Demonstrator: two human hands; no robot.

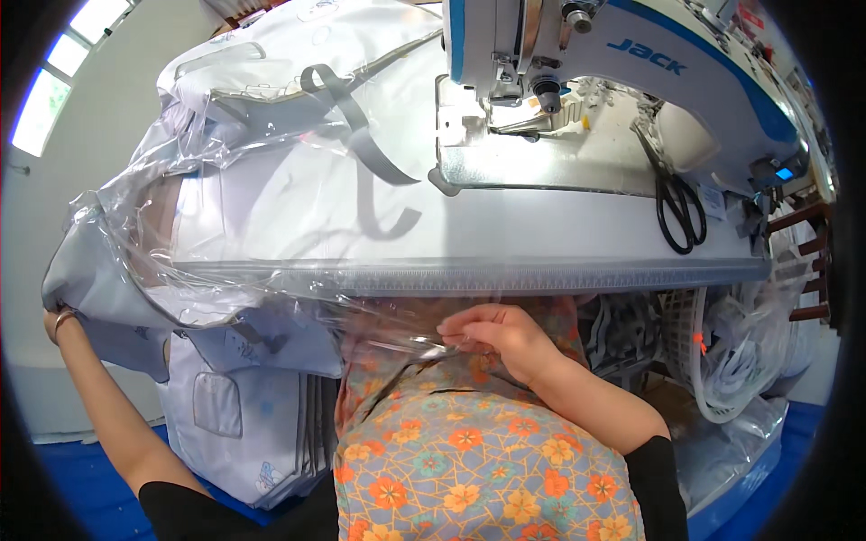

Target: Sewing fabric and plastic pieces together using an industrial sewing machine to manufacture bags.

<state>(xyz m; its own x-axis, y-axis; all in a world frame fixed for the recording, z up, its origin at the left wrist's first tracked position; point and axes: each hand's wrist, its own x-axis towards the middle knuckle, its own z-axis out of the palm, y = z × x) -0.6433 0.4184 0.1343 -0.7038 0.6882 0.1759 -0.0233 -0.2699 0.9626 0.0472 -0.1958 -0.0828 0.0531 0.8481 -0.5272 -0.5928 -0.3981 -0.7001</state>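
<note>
My left hand [57, 326] is stretched far out to the left and grips the edge of a pale fabric piece [99, 269] edged with clear plastic; most of its fingers are behind the cloth. In front of my lap, my right hand [505, 338] pinches a gathered part of a clear plastic sheet [383, 332]. The sheet runs left from there over the table edge to the fabric. A grey strap [370, 155] lies curled across the white work on the table [541, 230].
A sewing machine [622, 54] stands at the back right, with black-handled scissors [678, 212] beside its metal plate [559, 169]. A ruler strip [541, 276] follows the table's front edge. Stacked pale fabric pieces [239, 433] hang below left. A white basket [686, 352] stands at right.
</note>
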